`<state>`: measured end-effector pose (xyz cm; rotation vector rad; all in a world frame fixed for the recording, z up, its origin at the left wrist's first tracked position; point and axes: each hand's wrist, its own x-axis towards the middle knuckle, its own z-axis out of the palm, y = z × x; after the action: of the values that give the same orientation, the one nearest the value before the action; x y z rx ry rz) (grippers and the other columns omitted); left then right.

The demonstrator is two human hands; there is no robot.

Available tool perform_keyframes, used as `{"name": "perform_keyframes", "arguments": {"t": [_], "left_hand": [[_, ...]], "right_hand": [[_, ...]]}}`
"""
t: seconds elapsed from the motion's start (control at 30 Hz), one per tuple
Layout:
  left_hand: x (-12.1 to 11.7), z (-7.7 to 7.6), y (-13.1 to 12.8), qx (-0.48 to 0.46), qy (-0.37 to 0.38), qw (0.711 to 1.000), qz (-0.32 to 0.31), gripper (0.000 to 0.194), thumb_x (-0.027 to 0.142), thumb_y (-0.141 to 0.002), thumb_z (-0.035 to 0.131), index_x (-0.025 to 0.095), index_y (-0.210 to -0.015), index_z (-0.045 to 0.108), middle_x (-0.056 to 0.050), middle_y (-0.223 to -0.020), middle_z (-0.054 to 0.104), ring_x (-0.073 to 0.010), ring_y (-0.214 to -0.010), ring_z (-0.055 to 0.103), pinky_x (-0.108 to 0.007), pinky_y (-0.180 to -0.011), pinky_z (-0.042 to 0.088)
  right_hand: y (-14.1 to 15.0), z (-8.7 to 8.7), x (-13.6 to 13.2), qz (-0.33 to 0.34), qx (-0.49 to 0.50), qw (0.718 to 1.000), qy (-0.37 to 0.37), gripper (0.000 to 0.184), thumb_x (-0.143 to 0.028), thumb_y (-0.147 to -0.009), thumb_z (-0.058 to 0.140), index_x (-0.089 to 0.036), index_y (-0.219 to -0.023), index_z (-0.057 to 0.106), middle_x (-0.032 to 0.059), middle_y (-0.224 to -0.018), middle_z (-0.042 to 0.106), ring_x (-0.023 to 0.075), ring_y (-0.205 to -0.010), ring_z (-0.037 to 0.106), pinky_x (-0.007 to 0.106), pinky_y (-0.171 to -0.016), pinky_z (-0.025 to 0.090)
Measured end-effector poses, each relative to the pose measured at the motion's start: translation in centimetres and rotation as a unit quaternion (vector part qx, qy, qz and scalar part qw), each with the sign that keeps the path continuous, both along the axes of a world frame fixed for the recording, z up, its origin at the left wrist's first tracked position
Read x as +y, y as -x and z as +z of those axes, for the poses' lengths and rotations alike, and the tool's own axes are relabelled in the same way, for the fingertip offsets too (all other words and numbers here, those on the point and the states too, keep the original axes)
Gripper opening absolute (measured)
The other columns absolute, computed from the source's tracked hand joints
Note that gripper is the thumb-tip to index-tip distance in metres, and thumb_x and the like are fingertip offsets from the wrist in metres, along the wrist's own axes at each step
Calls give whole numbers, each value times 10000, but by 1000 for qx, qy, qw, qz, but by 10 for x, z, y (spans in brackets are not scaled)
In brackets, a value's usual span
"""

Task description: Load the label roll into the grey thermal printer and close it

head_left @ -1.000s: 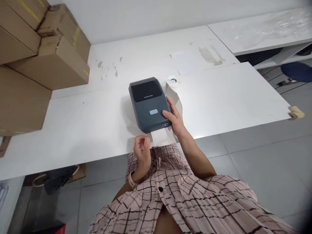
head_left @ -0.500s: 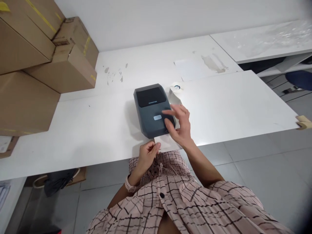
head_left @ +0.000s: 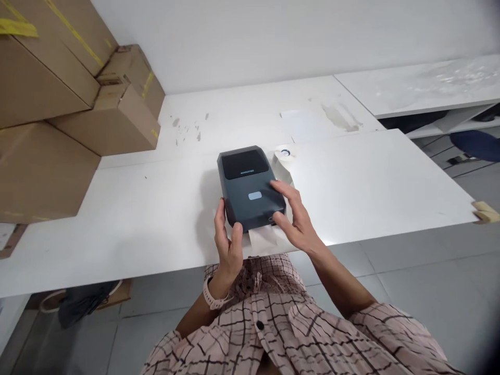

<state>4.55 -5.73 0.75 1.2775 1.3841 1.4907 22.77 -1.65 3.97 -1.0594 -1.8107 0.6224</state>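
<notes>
A dark blue-grey label printer (head_left: pixel 250 205) lies on the white table near its front edge, its glossy black window toward the wall. My left hand (head_left: pixel 227 242) holds its left front corner, fingers along the side and thumb at the front. My right hand (head_left: pixel 295 219) grips the right front corner, with the thumb by the front edge and a finger on the top. A strip of pale label paper (head_left: pixel 262 238) sticks out of the printer's front between my hands. Behind the printer's right side stands a roll of white labels (head_left: pixel 285 152), its band running down beside the printer.
Cardboard boxes (head_left: pixel 58 172) with yellow tape are stacked at the left. A white sheet (head_left: pixel 299 125) lies toward the wall. Clear plastic wrap (head_left: pixel 464 73) covers the right-hand table. The table's front edge (head_left: pixel 375 234) runs close to my body.
My left hand has let go of the label paper and moved up to the printer's left side. My right hand, earlier hovering over the printer, has moved to its right front corner.
</notes>
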Motion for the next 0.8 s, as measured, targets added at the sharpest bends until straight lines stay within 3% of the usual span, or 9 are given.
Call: {"name": "perform_keyframes", "arguments": {"t": [0.07, 0.13, 0.3, 0.37, 0.43, 0.53, 0.6, 0.7, 0.8], "left_hand": [[4, 10, 1, -14, -31, 999, 5, 640, 548, -1019, 460, 328, -1607, 333, -68, -1709, 338, -313, -1598, 286, -459, -1273, 351], [17, 24, 6, -27, -60, 998, 6, 661, 580, -1013, 451, 338, -1612, 315, -60, -1704, 350, -311, -1598, 286, -475, -1277, 347], [86, 48, 29, -45, -118, 992, 12, 703, 655, -977, 486, 368, -1596, 317, -29, -1637, 458, -309, -1563, 365, -526, -1303, 263], [111, 42, 37, -34, -110, 993, 4, 754, 621, -928, 609, 376, -1585, 332, -32, -1678, 397, -315, -1587, 314, -509, -1303, 255], [127, 27, 42, -13, -43, 999, -9, 810, 534, -876, 719, 354, -1578, 355, -61, -1705, 348, -324, -1604, 269, -510, -1305, 244], [130, 0, 43, 8, 82, 996, -44, 897, 412, -828, 780, 313, -1601, 335, -111, -1709, 332, -365, -1608, 243, -568, -1289, 256], [125, -11, 42, 2, 100, 993, -69, 936, 369, -793, 808, 306, -1603, 342, -121, -1664, 409, -381, -1586, 292, -568, -1272, 297], [118, -13, 41, 4, 91, 993, -78, 944, 340, -750, 839, 299, -1580, 392, -127, -1582, 511, -395, -1543, 364, -546, -1236, 361], [116, -6, 40, 26, 106, 992, -59, 941, 314, -739, 829, 288, -1577, 401, -134, -1562, 532, -412, -1527, 380, -559, -1212, 379]], "right_hand": [[-10, 5, 6, 25, 39, 999, 26, 525, -589, -1031, 448, -460, -1539, 430, -25, -1663, 423, 295, -1548, 382, 582, -1253, 374], [-13, 15, 21, 44, 73, 996, 29, 582, -689, -1016, 373, -457, -1547, 432, -44, -1663, 427, 301, -1552, 382, 583, -1264, 366], [9, 49, 89, 6, 122, 992, -35, 823, -873, -930, 143, -434, -1599, 337, -57, -1660, 423, 297, -1585, 323, 573, -1278, 340], [22, 61, 118, -15, 132, 989, -64, 859, -891, -911, 102, -434, -1618, 278, -76, -1695, 353, 254, -1607, 275, 498, -1301, 321], [34, 71, 145, -23, 137, 987, -75, 854, -890, -915, 121, -434, -1629, 227, -94, -1720, 287, 213, -1614, 252, 430, -1312, 313], [41, 78, 181, -17, 145, 987, -62, 836, -903, -903, 215, -467, -1617, 216, -129, -1726, 252, 176, -1615, 237, 386, -1312, 311], [40, 78, 202, -6, 153, 988, -37, 840, -918, -879, 305, -488, -1598, 243, -150, -1723, 250, 159, -1617, 218, 380, -1319, 289], [34, 77, 218, 3, 139, 990, 3, 874, -918, -856, 395, -452, -1586, 281, -130, -1726, 263, 173, -1622, 192, 415, -1330, 252], [26, 73, 205, -40, 85, 993, -77, 764, -831, -922, 423, -422, -1563, 348, -66, -1687, 367, 234, -1608, 243, 476, -1300, 293]]}}
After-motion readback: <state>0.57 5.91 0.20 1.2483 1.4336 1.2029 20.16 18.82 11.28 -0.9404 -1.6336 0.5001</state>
